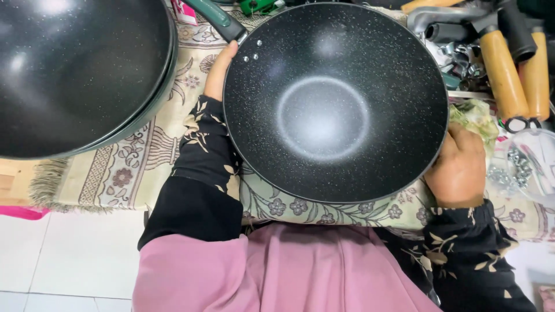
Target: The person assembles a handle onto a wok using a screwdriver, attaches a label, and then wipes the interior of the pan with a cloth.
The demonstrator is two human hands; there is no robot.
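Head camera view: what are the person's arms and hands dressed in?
Both arms wear long black sleeves printed with pale tan leaves and flowers, reaching to the wrists. The left hand and right hand are bare: no gloves, and no rings or watch that show. A mauve-pink garment covers the lap below.

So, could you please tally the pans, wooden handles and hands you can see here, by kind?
Black speckled pans: 2, one between the hands, one at the left
Wooden handles: 2 clearly
Hands: 2, left hand, right hand
Total: 6
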